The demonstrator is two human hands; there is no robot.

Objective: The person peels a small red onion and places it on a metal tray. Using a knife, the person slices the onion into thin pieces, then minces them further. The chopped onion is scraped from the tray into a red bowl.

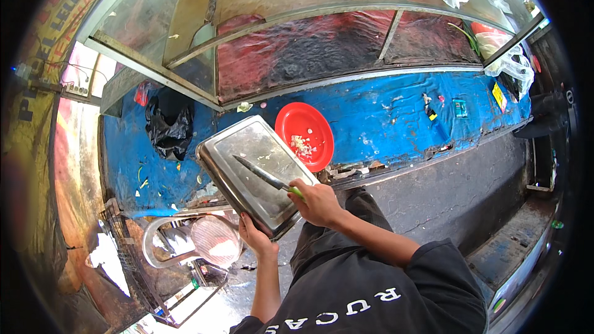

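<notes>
My right hand (319,204) grips the green handle of a kitchen knife (262,174), whose blade lies over the flat top of a metal tray (274,197), which looks turned upside down. At the tray's lower left edge, my left hand (258,236) holds it by the side, fingers partly hidden underneath. The tray is tilted, its far end over the blue table cover. Small pale bits cling to its surface near the blade. Just beyond the tray's right edge, a red plastic plate (327,137) holds chopped whitish pieces (302,146), probably onion or garlic.
A black plastic bag (171,125) lies on the blue-covered table (371,116) at left. Behind stands a framed glass display case (297,23). Below left is a plastic chair (213,239). White plastic bags (506,58) hang at the right end, and a bench (515,241) stands lower right.
</notes>
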